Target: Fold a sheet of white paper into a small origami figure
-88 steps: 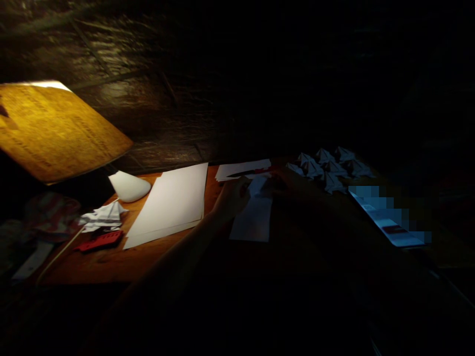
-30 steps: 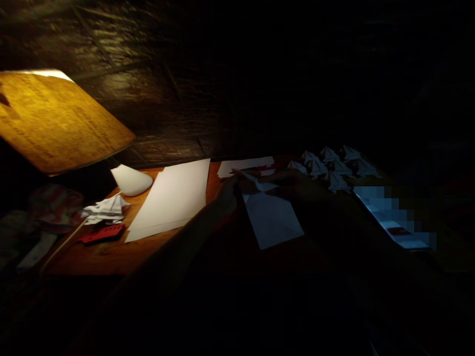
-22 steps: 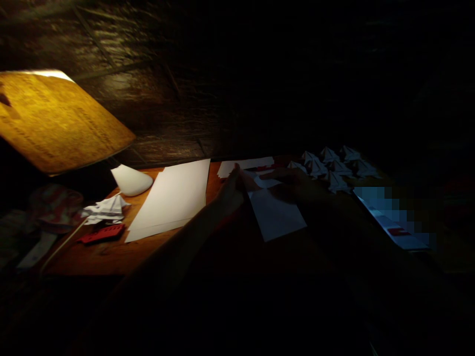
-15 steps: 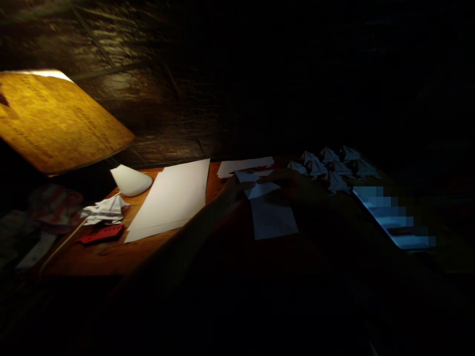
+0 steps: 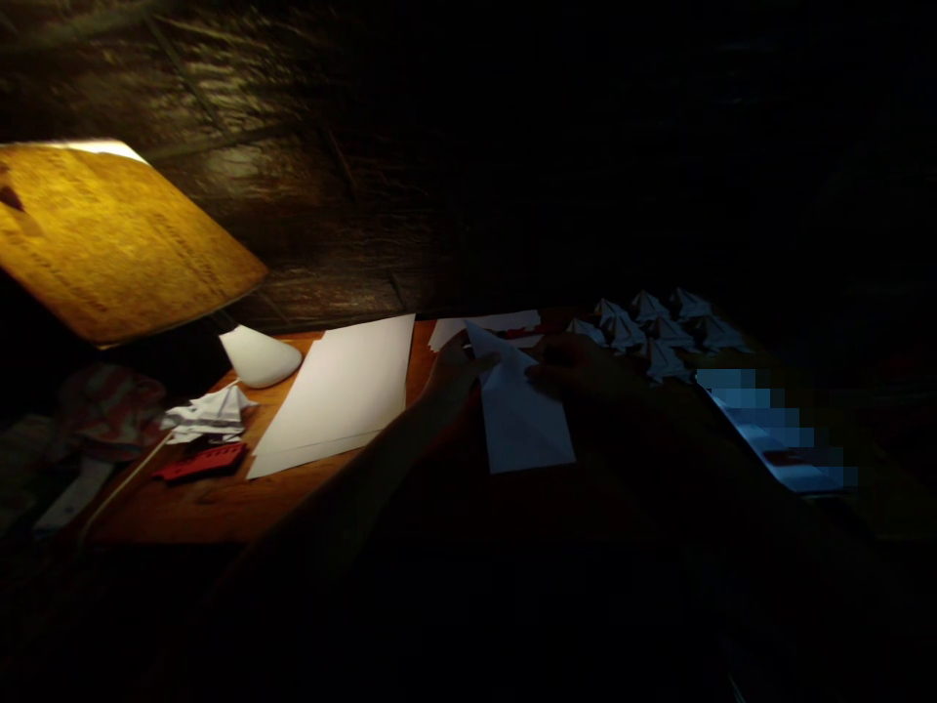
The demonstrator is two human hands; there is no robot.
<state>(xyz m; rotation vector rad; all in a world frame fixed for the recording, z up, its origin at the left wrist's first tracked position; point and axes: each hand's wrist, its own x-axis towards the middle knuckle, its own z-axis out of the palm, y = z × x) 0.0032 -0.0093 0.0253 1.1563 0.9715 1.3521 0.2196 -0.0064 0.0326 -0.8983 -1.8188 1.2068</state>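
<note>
A partly folded sheet of paper (image 5: 523, 430) is between my hands at the middle of the table, its top drawn to a point and its lower part flat. My left hand (image 5: 458, 371) grips its left edge near the top, thumb on the paper. From the right, my right hand (image 5: 567, 366) pinches the other edge with its fingertips. Both hands are in deep shadow, so finger detail is faint. Several folded paper shapes (image 5: 663, 337) with pointed tops stand beyond my right hand.
Blank white sheets (image 5: 344, 391) lie left of my hands, and more paper (image 5: 483, 322) lies behind them. At the left are a lamp base (image 5: 260, 356), a yellow-lit shade (image 5: 124, 234), a crumpled folded paper (image 5: 209, 415) and a red object (image 5: 201, 462). A lit screen (image 5: 776, 439) lies right.
The upper part of the paper has gone from a folded-over flap across the middle to a raised point. My right hand has shifted slightly down along the edge.
</note>
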